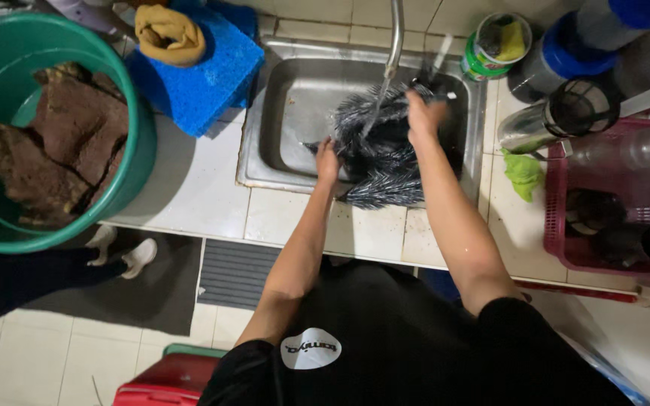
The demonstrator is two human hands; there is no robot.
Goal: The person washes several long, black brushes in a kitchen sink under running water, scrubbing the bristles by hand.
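Observation:
A black, spiky-bristled mat-like thing point(385, 162) lies in the steel sink point(295, 105), partly draped over its front rim. Water runs onto it from the tap point(395, 37). My left hand point(328, 160) grips its left edge. My right hand point(423, 116) presses on its upper right part under the stream. Much of the thing is hidden by my arms.
A green tub point(126, 162) with brown chunks stands at left. Behind it lie a blue sponge point(205, 71) and yellow cloth point(168, 34). A green-lidded tub point(496, 43), bottles, a green rag point(523, 174) and a pink basket point(603, 256) crowd the right. Another person's feet point(123, 250) stand on the floor.

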